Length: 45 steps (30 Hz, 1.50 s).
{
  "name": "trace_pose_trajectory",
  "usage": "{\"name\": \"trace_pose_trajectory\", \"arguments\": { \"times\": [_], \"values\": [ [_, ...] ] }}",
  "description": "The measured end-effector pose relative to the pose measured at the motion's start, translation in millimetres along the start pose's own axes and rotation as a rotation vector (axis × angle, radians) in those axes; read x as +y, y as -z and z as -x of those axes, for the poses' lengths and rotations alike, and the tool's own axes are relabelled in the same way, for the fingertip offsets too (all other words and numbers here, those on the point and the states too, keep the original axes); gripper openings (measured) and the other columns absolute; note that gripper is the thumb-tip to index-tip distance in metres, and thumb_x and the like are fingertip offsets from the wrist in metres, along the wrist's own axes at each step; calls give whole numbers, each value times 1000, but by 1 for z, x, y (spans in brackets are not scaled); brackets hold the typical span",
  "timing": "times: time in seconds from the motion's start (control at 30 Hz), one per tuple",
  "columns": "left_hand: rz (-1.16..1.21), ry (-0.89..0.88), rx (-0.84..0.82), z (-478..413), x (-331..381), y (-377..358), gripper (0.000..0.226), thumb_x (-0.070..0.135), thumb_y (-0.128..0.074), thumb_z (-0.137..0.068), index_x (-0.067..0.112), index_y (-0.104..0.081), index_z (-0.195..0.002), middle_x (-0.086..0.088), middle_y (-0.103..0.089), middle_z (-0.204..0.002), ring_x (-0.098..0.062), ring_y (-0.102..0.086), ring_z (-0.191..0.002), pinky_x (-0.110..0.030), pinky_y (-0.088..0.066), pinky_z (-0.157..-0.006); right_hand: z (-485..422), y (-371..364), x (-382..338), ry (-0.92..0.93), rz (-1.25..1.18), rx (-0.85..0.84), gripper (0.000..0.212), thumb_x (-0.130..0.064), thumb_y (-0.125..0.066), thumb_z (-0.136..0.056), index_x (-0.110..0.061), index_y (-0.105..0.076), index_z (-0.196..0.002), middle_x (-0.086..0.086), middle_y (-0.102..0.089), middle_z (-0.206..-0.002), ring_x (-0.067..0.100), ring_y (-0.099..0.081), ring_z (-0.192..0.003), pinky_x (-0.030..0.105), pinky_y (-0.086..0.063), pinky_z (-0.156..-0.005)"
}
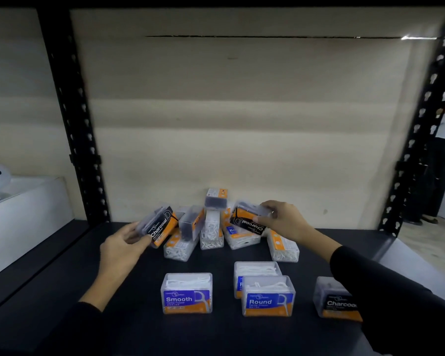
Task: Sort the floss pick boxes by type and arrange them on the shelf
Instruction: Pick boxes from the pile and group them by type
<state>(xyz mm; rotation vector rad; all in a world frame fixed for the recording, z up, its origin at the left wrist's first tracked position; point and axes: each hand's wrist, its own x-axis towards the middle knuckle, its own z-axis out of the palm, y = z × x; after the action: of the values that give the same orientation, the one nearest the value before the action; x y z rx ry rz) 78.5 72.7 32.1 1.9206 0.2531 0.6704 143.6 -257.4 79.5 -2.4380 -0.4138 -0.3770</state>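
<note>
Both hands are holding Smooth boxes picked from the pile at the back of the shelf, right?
Not quite. In the head view, the left hand and the right hand each hold a black-labelled Charcoal box, not Smooth ones. The one Smooth box with a readable label stands upright at the front. The rest holds: both were lifted at the back pile.

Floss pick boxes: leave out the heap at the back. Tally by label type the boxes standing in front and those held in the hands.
Charcoal box: 3, one in the left hand, one in the right hand, one standing
Round box: 2, front and rear, the rear label half hidden
Smooth box: 1
Total: 6
</note>
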Motion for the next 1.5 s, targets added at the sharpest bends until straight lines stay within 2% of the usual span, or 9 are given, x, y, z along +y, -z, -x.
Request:
{"name": "trace_pose_trajectory", "arguments": {
  "times": [0.17,0.37,0.57,0.7,0.83,1.1,1.23,1.4,1.5],
  "values": [
    [86,24,-101,8,-10,12,43,4,-73,-74,13,-64,-115,-5,-69,-99,-21,-65,-96,-43,-52,-90,16,8,4,-46,-49,-220,28,-32,-68,-81,-11,-66,-101,5,-64,-88,10,-52,-67,18,-38,-59],
    [123,25,-338,18,-13,10,39,-3,-69,-76,33,-66,-91,6,-73,-90,-17,-67,-90,-30,-54,-72,25,2,11,-70,24,-368,28,-33,-69,-79,-11,-66,-97,5,-65,-94,11,-54,-76,20,-40,-65],
    [83,46,-471,19,-10,5,39,-2,-69,-77,33,-64,-93,8,-74,-91,-13,-68,-90,-30,-55,-74,26,-4,15,-83,74,-454,17,-33,-69,-80,-18,-62,-85,-3,-57,-81,12,-50,-76,20,-37,-62],
    [48,47,-543,20,-12,2,40,-2,-71,-76,33,-64,-94,8,-72,-97,-8,-67,-94,-28,-53,-83,26,-5,18,-88,75,-489,32,-26,-69,-80,-7,-64,-105,1,-61,-94,15,-55,-85,22,-42,-71],
    [49,52,-557,19,-12,1,39,-1,-70,-77,33,-64,-95,14,-74,-88,-1,-68,-88,-20,-52,-74,29,-4,21,-82,61,-542,38,-23,-73,-77,-12,-62,-111,-6,-61,-97,6,-55,-83,16,-41,-72],
    [-11,10,-606,18,-10,1,39,5,-73,-76,32,-62,-102,12,-70,-96,2,-66,-89,-12,-49,-72,24,2,21,-138,-122,-360,22,-9,-74,-72,-15,-64,-90,3,-64,-89,14,-57,-79,27,-46,-76],
    [-10,5,-599,17,-11,0,40,3,-72,-76,35,-61,-98,10,-69,-97,0,-65,-90,-13,-49,-73,17,9,16,-166,-251,-194,36,-7,-75,-67,-29,-53,-84,-1,-58,-79,16,-55,-69,31,-45,-69],
    [-12,17,-613,15,-14,-1,40,5,-72,-76,33,-61,-102,8,-69,-102,-7,-65,-96,-17,-48,-79,15,10,4,-20,-42,-248,24,-16,-75,-71,-26,-56,-82,-8,-55,-82,10,-53,-76,18,-41,-63],
    [-20,17,-617,14,-16,-1,40,6,-72,-76,30,-61,-107,8,-69,-102,-6,-65,-96,-17,-49,-79,16,0,-4,37,128,-355,22,-19,-70,-75,-20,-66,-97,-6,-60,-92,9,-51,-81,13,-38,-63]
  ]
}}
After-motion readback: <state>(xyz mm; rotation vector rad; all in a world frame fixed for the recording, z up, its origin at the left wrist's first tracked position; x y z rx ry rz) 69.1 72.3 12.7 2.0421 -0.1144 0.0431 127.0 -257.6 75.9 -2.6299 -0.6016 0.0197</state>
